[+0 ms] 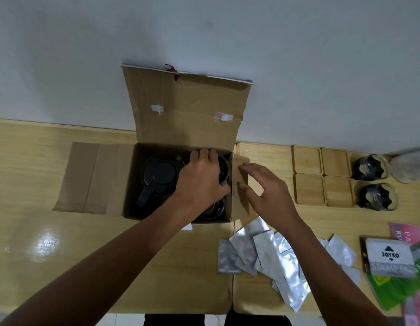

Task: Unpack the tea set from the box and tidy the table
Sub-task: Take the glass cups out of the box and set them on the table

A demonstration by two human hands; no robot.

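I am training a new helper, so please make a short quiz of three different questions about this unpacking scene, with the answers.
1. True or false: the left hand is inside the cardboard box.
2. How many wooden coasters lie to the right of the box? A) two B) four C) six
3. What large dark item with a lid and handle sits in the left part of the box?

Key
1. True; it is closed around a glass in the box.
2. B, four, beside two unpacked glasses.
3. The teapot.
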